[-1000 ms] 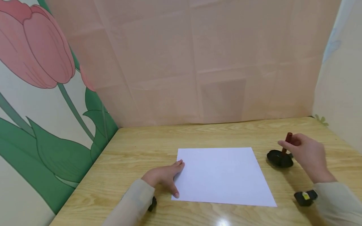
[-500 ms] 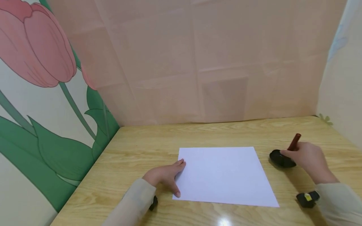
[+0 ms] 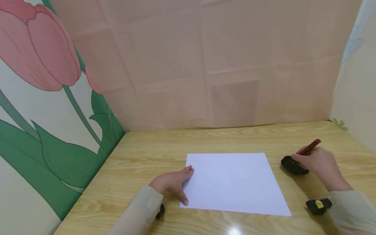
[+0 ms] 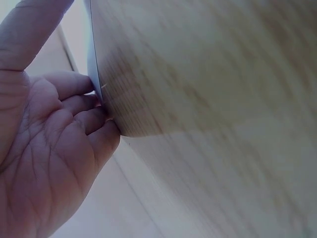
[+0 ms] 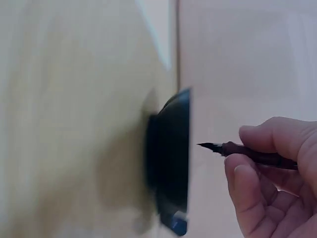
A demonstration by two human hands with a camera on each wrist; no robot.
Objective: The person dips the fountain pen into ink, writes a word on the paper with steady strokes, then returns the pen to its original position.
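Observation:
A blank white sheet of paper (image 3: 235, 184) lies on the wooden table. My left hand (image 3: 172, 182) rests on its left edge, thumb and fingers spread apart. Close up in the left wrist view, the fingertips of that hand (image 4: 54, 134) meet the paper's edge. Off to the right, my right hand (image 3: 321, 168) pinches a writing brush with a dark red handle (image 3: 312, 147), which leans back to the right. The brush's pointed black tip (image 5: 210, 147) shows in the right wrist view, just above the rim of a small black dish (image 3: 290, 164). What the dish holds is hard to make out.
The wood-grain table (image 3: 152, 147) ends at a beige sheet (image 3: 229, 65) hung behind it. A wall with a painted tulip (image 3: 53, 52) stands at the left. Each wrist carries a small black camera, the right one (image 3: 318, 206) with a yellow mark.
The brush has gone from nearly upright in the dish to a rightward lean, its tip now raised above the rim. My left hand stays on the paper; the view shifts slightly.

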